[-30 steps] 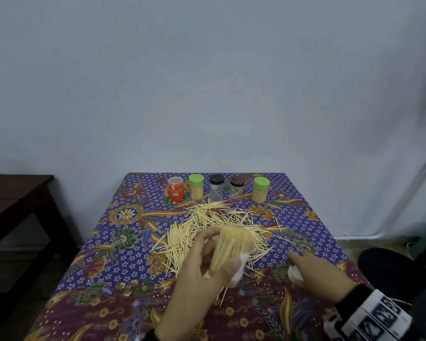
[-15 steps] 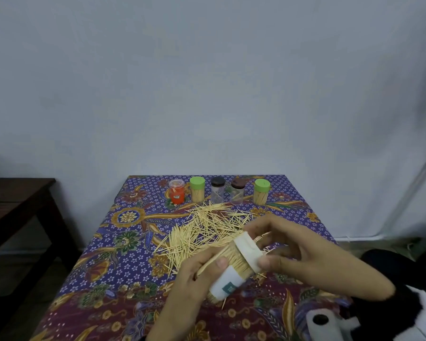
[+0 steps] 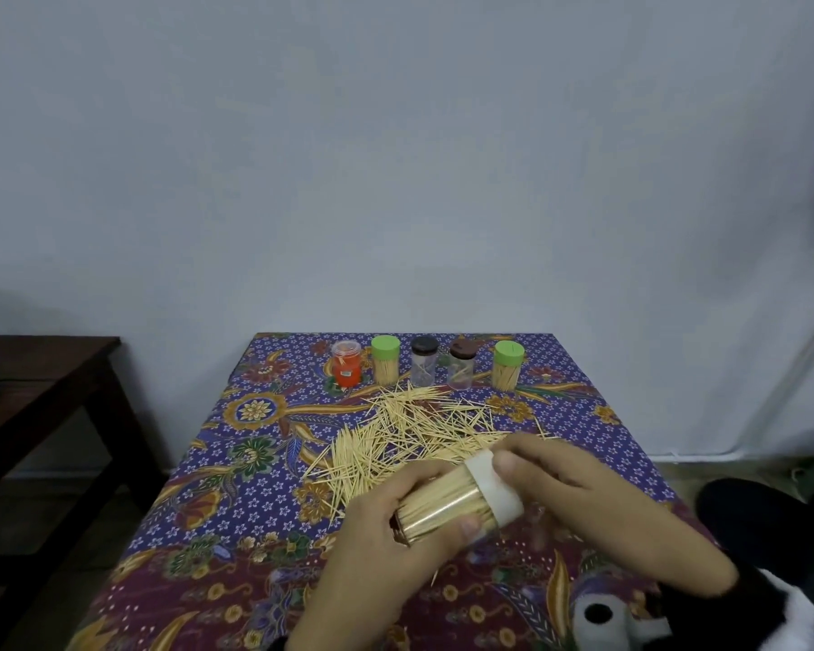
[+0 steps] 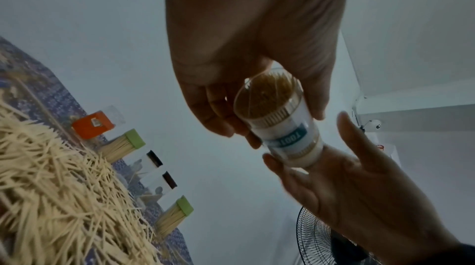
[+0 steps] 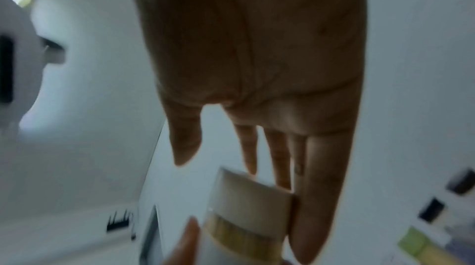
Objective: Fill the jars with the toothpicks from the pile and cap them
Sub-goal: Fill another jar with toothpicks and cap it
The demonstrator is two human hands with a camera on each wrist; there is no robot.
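Both hands meet on one toothpick-packed jar held above the near tabletop.

Left hand (image 3: 398, 523) curls round the clear jar (image 3: 442, 507), which lies almost on its side, long axis running from lower left up to the right, mouth end toward the right hand (image 3: 579, 500). That hand grips the white cap (image 3: 496, 488) with thumb on the near side and fingers behind; the cap sits over the mouth, though whether it is fully seated cannot be told. Seating it looks to call for a push or twist along that axis, toward the left palm. Just beyond lies the loose toothpick pile (image 3: 410, 429); five more jars (image 3: 424, 366) stand upright along the far edge.
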